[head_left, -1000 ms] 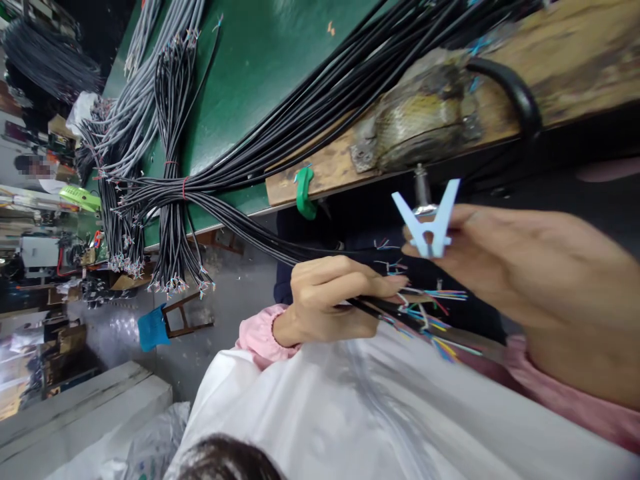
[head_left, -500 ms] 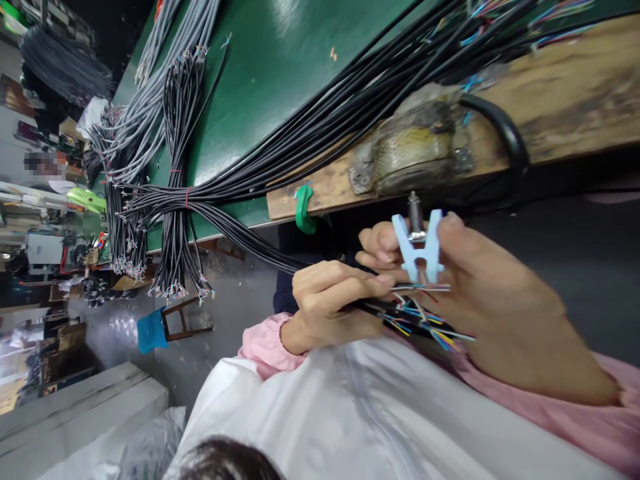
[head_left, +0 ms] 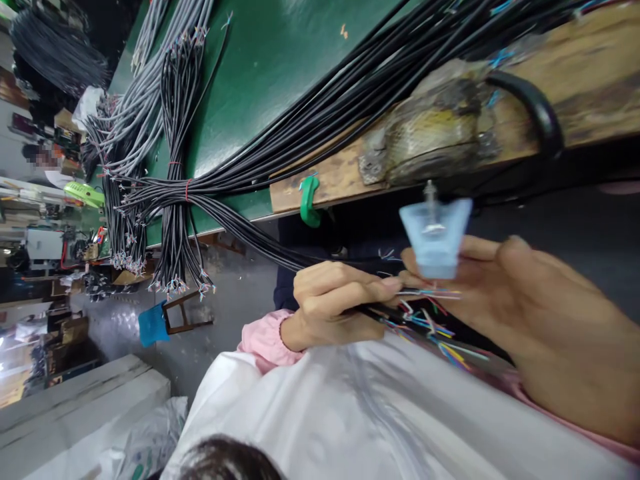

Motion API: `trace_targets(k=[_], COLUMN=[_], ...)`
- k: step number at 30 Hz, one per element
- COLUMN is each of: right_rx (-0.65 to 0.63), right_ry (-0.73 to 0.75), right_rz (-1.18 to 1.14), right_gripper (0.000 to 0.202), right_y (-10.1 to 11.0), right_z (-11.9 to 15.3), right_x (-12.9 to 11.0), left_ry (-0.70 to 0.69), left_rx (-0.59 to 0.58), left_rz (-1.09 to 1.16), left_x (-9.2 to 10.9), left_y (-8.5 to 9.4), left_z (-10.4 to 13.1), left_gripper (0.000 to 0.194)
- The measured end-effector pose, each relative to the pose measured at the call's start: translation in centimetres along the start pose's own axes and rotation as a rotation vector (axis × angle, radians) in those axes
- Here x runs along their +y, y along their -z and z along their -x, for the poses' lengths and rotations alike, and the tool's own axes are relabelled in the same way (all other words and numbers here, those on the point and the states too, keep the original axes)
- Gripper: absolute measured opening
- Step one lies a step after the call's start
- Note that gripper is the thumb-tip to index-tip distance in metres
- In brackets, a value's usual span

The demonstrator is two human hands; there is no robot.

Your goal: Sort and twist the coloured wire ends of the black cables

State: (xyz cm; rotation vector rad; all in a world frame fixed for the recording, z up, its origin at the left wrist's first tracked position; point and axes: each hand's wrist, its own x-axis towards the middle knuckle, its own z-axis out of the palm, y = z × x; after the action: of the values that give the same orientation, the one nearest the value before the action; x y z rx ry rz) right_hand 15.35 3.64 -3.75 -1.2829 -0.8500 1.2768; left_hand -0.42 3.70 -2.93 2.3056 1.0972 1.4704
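My left hand [head_left: 337, 300] is closed around a bundle of black cables [head_left: 265, 241]. Stripped coloured wire ends [head_left: 430, 323] fan out past its fingertips, some passing just below a light blue plastic clip [head_left: 435, 257]. That clip sits on a metal shaft [head_left: 431, 193] at the bench edge and looks smeared, as if spinning. Behind and to the right of it is my right hand [head_left: 545, 313], fingers stretched out and thumb apart, with nothing seen in its grasp. The clip partly hides those fingers.
A tape-wrapped motor [head_left: 433, 133] with a thick black lead is fixed on a wooden board [head_left: 590, 73]. A green clamp [head_left: 310, 201] grips the board's edge. Tied black cables [head_left: 175, 127] and grey cables [head_left: 150, 100] lie on the green table [head_left: 260, 87]. A blue stool [head_left: 154, 325] stands on the floor.
The clip had two distinct prongs and now looks blurred and broad. My right hand has drawn back to the right, its thumb off the clip. My left hand keeps its hold on the cables.
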Motion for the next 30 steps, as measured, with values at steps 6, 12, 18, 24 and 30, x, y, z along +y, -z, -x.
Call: trace_targets(k=[6,12,18,24,30], right_rx=[0.091,0.216,0.113,0.015,-0.074], right_ry=[-0.006,0.224,0.678,0.648,0.421], right_rz=[0.112,0.340,0.313,0.178,0.062], right_gripper=[0.048,0.027,0.010,0.010,0.022], right_y=[1.5,2.1,-0.4,-1.7,-1.3], right_z=[1.8,1.9,3.2,4.4,4.6], right_x=[0.2,1.2,-0.3,-2.3,-2.0], left_ry=[0.109,0.328,0.188,0.181,0.167], left_rx=[-0.144,-0.285,-0.084,-0.089,-0.156], left_rz=[0.229,0.450,0.220,0.100,0.048], left_x=[0.0,-0.3,1.2,2.6,2.0], left_y=[2.3,4.1,3.5,3.9,4.0], left_z=[-2.3,-2.7,-1.9,-0.7,0.6], left_gripper=[0.051,0.044,0.031,0.034,0.021])
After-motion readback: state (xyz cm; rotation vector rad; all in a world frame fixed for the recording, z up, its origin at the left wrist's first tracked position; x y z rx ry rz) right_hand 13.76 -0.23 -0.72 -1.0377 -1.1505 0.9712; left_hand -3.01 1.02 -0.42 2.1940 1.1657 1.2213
